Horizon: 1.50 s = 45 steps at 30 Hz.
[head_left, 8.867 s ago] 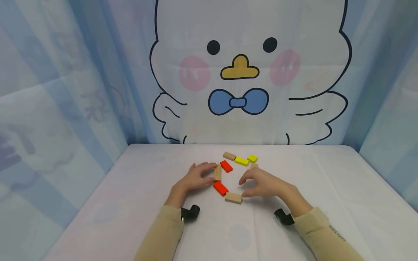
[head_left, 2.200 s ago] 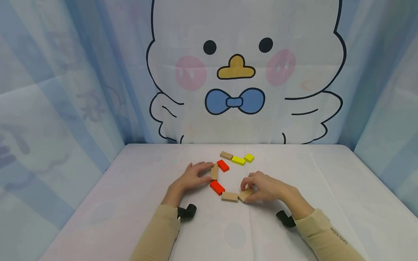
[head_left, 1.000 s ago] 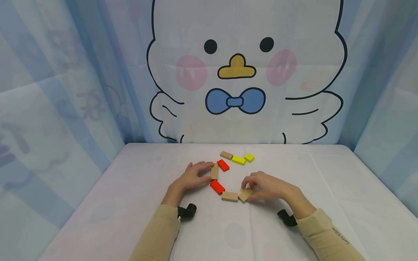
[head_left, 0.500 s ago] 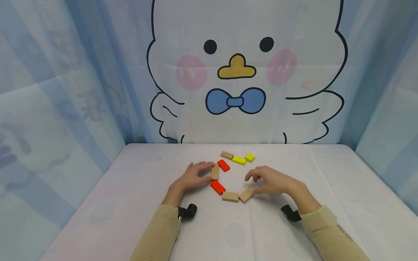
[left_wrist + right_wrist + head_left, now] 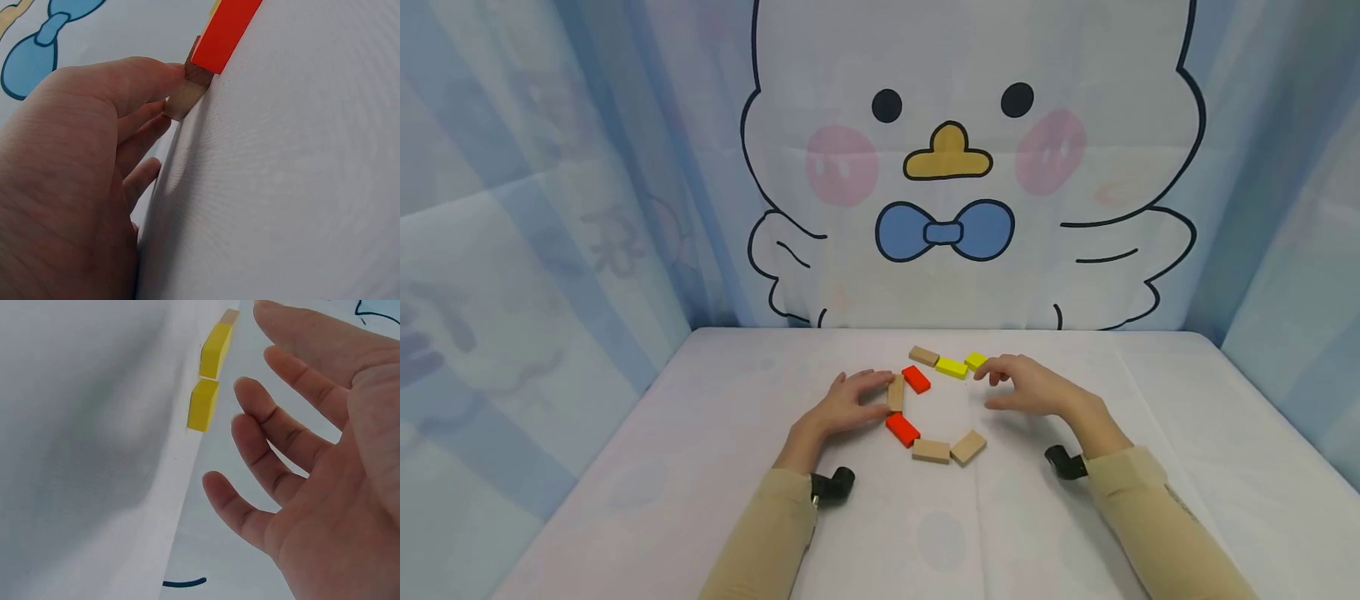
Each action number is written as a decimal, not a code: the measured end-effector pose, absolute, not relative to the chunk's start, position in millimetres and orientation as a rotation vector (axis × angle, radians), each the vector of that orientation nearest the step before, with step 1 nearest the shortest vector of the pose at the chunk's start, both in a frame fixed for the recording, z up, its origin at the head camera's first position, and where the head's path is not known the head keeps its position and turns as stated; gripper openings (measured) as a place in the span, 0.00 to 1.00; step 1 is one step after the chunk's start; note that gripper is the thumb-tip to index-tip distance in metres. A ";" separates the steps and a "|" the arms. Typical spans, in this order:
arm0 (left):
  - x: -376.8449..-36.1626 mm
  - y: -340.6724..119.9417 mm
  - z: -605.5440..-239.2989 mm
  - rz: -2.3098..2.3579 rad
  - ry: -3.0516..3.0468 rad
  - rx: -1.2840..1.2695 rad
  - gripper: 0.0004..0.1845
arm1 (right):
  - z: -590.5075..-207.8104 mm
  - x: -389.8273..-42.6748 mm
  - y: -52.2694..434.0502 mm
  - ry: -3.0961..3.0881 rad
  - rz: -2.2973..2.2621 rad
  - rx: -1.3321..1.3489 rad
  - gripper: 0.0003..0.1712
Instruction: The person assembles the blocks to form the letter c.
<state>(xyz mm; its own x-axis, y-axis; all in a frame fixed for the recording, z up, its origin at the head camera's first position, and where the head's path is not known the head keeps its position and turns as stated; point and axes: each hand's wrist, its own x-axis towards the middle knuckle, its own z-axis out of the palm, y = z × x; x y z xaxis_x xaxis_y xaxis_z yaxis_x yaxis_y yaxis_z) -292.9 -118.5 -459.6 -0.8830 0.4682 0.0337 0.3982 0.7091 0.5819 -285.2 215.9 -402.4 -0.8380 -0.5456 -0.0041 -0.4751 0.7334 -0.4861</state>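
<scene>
Yellow block (image 5: 974, 361) could skid if your relaxed, empty right hand (image 5: 1028, 386) brushes it; left hand (image 5: 844, 405) seemingly pinches wooden block (image 5: 896, 393).

So it's little rectangular blocks in a loose ring, gap on the right grip (image 5: 1026, 385) side. The left grip (image 5: 842, 403) has thumb and fingertips on a plain wood block (image 5: 896, 393), with a red block (image 5: 902, 430) angled just off its near end and another red one (image 5: 916, 379) off the far end. Two more wood ones (image 5: 931, 451) lie nearer the person than either grip, the right one turned diagonally. Beyond the left grip: a fourth wood block (image 5: 923, 356), then a yellow block (image 5: 951, 368). The second yellow (image 5: 976, 361) is right by the right grip's fingers, not touched.
</scene>
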 end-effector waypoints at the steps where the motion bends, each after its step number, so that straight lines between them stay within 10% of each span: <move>1: -293.0 -118.5 -459.8 0.919 2.793 0.720 0.32 | -402.3 -287.2 215.7 2.792 -0.723 -0.802 0.22; 45: -292.0 -118.3 -458.4 0.934 2.793 0.730 0.31 | -417.1 -338.8 201.1 2.944 -0.712 -0.519 0.14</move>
<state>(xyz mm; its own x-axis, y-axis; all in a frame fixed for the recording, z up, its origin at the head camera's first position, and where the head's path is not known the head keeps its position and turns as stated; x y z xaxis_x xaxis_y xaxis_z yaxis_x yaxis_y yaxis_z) -292.0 -118.3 -458.4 -0.8790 0.4743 0.0492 0.4085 0.6958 0.5908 -338.8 201.1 -417.1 -0.9406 -0.3392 0.0130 -0.3076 0.8356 -0.4552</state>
